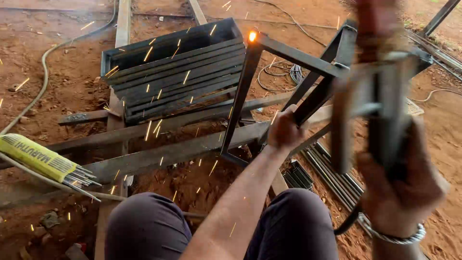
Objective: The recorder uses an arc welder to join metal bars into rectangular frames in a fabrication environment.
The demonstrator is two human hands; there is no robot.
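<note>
Knees in dark trousers [149,226] fill the bottom of the view, and just above them, close to the lens and blurred, the right hand [399,188] is closed round the dark handle of a welding tool [385,110], a metal bangle [394,236] on its wrist. Further out, the left hand [285,129] is wrapped shut around a slanted bar of the steel frame [288,50], which stands tilted on long steel beams [159,156] laid over the red dirt floor [62,77]. One corner of the frame glows orange [252,35] and sparks fly across the scene. I judge the frame stiff, fairly heavy and hard-edged, not something that flexes or slips; it is best held on a bar well away from the glowing joint (which is surely hot), as the left hand does. Counted: one open frame, one slatted black steel rack [178,72] lying behind it, one yellow packet of welding rods [41,159] at the left with many grey rod ends poking out, and several thin bars [332,175] bundled on the ground at the right, too overlapped to number.
</note>
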